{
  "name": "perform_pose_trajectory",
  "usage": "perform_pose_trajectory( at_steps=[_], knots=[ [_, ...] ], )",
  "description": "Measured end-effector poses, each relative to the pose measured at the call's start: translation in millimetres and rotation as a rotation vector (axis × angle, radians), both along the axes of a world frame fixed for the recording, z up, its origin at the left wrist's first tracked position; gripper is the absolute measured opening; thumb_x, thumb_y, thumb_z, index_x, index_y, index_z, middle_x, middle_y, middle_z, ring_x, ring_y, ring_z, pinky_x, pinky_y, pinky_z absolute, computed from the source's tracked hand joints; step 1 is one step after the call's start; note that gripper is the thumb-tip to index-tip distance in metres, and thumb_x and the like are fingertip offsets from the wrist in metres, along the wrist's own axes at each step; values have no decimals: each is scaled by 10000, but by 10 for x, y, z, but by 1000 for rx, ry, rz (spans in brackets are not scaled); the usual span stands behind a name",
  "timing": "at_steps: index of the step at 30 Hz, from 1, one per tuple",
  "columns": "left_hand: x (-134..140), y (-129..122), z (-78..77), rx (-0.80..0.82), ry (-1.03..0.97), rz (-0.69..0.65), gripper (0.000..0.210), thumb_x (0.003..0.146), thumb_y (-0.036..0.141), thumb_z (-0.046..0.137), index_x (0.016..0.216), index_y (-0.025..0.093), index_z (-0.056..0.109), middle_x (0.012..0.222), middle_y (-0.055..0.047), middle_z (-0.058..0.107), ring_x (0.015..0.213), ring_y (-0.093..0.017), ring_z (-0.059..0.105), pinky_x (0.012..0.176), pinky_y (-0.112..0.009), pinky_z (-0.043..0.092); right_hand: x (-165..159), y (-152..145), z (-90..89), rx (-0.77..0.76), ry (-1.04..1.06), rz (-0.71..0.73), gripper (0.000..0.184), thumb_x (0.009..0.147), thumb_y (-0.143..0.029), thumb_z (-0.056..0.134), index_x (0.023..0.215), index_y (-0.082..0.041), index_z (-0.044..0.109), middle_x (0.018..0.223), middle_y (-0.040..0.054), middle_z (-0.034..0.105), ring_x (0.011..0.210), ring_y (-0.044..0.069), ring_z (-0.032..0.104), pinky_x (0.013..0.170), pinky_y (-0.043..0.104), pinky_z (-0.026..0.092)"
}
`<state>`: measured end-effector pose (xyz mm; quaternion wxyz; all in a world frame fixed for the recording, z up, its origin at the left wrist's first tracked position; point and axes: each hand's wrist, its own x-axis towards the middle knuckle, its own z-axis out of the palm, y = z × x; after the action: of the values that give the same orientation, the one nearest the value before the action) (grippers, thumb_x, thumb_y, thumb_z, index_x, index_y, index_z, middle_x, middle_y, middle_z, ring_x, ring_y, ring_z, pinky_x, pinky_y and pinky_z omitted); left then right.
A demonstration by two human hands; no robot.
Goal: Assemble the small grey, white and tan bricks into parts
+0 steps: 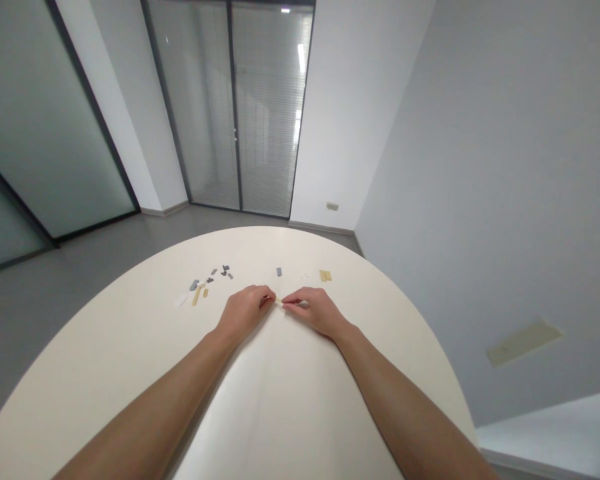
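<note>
Between my two hands, near the middle of the white round table [300, 373], is a small tan piece [279, 302], perhaps a toy building brick. My left hand [247, 310] pinches its left end between thumb and fingers. The fingertips of my right hand [315, 308] close on its right end. Most of the piece is covered by the fingertips, so its exact shape is hidden. Just beyond the hands lies a small blue-grey piece [279, 272]. Tan flat pieces [325, 275] rest to the right of it, with tiny clear or white bits [305, 275] between.
On the table's left side lie several loose pieces: dark grey ones [225, 272], a blue-grey one [194, 285], a long tan strip [197, 296] and a white strip [182, 301]. A grey wall [505, 167] stands to the right; glass doors [235, 120] are beyond the table.
</note>
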<state>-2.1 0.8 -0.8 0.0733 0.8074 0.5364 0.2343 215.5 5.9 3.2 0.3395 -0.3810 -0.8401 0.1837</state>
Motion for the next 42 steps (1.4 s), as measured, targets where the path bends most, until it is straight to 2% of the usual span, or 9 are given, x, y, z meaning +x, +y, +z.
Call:
perform_pose_trajectory(
  at_steps=[9,17,19,26,30,37,42],
  knots=[
    [-7,10,-43,6,-10,-33,227,948,289,485,1046,274,689,1022,-11,743,941,-208,674,794,-299,479,2,1,3,47,-74,-31,104,907,-250,676,958,-247,767,908,10,776,819,154,694,777,257,495],
    [4,1,-44,7,-34,-15,259,959,321,466,1107,251,667,1098,-38,729,988,-209,658,845,-312,493,28,-7,21,51,-39,-76,98,879,-191,682,925,-232,758,889,9,771,821,150,691,788,261,498],
    [11,-11,-29,-1,-41,-21,254,958,328,471,1096,239,663,1106,-48,723,1004,-215,648,849,-319,494,65,1,36,62,-5,-131,112,865,-166,681,916,-231,757,902,10,774,841,157,697,810,272,501],
    [16,-13,-20,-9,-53,-38,241,958,353,476,1047,231,664,1078,-58,716,1019,-228,633,847,-340,488,303,109,36,127,136,-407,126,868,-251,641,926,-213,746,913,42,773,832,193,705,822,329,536],
    [18,-13,-26,-9,-53,-35,232,954,343,483,1037,232,669,1057,-53,716,1015,-224,631,853,-338,479,433,189,-3,92,203,-580,170,865,-307,632,932,-203,748,913,47,778,794,200,708,794,334,547],
    [30,-40,7,-18,-69,-36,218,947,316,487,1011,230,678,1056,-48,715,1011,-217,627,852,-331,471,574,290,-93,50,129,-750,190,868,-349,626,906,-221,762,871,36,777,800,198,706,786,313,515],
    [37,-46,22,-16,-72,-38,209,947,302,488,999,225,675,1050,-47,715,1013,-218,625,858,-335,469,554,305,-41,7,65,-828,178,867,-342,638,918,-235,770,865,39,774,800,197,698,780,302,504]
  ],
)
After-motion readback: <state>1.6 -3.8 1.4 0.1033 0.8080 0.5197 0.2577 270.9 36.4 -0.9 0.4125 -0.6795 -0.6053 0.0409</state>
